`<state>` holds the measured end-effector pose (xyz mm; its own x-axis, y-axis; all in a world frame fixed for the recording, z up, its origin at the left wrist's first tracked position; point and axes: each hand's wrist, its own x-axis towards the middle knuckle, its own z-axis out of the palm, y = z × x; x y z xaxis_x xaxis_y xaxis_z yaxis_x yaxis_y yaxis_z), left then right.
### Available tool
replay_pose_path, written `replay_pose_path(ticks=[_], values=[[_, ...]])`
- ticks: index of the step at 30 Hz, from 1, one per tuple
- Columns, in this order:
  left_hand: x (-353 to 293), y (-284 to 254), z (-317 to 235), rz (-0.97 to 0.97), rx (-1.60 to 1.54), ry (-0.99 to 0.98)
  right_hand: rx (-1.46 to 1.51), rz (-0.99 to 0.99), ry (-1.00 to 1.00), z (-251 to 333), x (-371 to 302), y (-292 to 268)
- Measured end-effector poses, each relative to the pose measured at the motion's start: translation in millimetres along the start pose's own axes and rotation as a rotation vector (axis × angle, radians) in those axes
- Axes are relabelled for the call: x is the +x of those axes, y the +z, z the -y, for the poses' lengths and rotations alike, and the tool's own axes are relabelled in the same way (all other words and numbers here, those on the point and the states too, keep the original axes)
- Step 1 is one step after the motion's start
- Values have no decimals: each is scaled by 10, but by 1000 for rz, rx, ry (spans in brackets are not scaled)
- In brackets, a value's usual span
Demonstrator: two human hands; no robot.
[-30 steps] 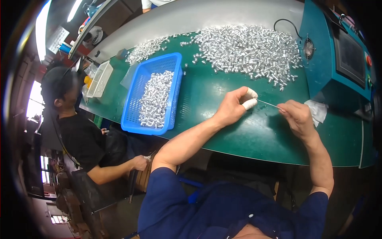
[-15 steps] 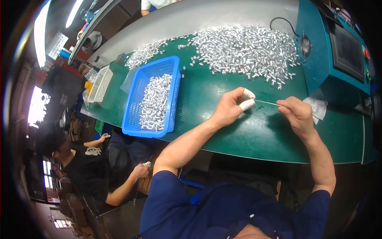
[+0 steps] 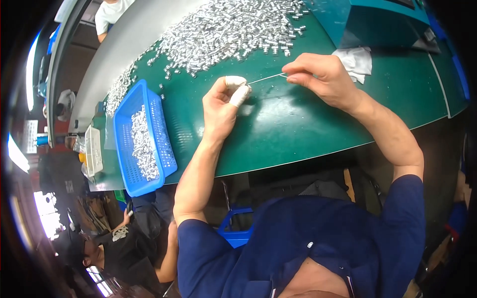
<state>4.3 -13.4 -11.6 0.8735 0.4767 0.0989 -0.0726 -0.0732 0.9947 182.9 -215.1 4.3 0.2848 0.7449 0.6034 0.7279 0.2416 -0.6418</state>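
My right hand (image 3: 320, 79) is closed in a pinch on a thin metal rod (image 3: 266, 79), which slants down leftward from its fingertips. At the rod's other end is my left hand (image 3: 222, 107), with white covers (image 3: 239, 89) on its thumb and forefinger. Those two fingertips are pressed together, and whatever small thing lies between them is hidden. Both hands are raised over the green tabletop (image 3: 293, 124). Left of my left hand stands a blue perforated basket (image 3: 166, 151) partly filled with small silvery metal pieces (image 3: 142, 146).
A large heap of similar metal pieces (image 3: 223, 35) covers the far side. A teal machine (image 3: 377, 25) stands at the far right, near a crumpled white cloth (image 3: 355, 62). A pale tray (image 3: 93, 151) lies left of the basket. A co-worker (image 3: 129, 253) sits at the lower left.
The view has turned, so the basket and heap appear farther left. Both hands keep their pinches, with the rod still between them; it now slopes up toward my right hand.
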Motion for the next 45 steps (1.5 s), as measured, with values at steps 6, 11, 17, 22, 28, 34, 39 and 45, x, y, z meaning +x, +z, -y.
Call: replay_pose_path(ticks=[6, 11, 17, 22, 28, 34, 39, 45], values=[[-44, 35, 62, -22, 387, 311, 579, 158, 827, 41, 14, 26], [-53, 41, 52, -22, 197, 162, 417, 26, 548, 172, 6, 52], [-16, 14, 17, 62, -9, -12, -150, -25, -140, -91, -40, 23], [-9, -17, 77, -22, 313, 289, 501, 278, 854, 61, 84, -1], [-3, 30, 18, -25, 77, 90, 71, -68, 74, 24, -8, 49], [21, -14, 43, 43, -33, 8, -170, 49, -160, -26, -29, -93], [-54, 9, 58, -41, 307, 251, 527, 139, 701, 81, 67, 108], [35, 49, 57, 39, 153, 19, 203, 38, 473, 112, 4, 36]])
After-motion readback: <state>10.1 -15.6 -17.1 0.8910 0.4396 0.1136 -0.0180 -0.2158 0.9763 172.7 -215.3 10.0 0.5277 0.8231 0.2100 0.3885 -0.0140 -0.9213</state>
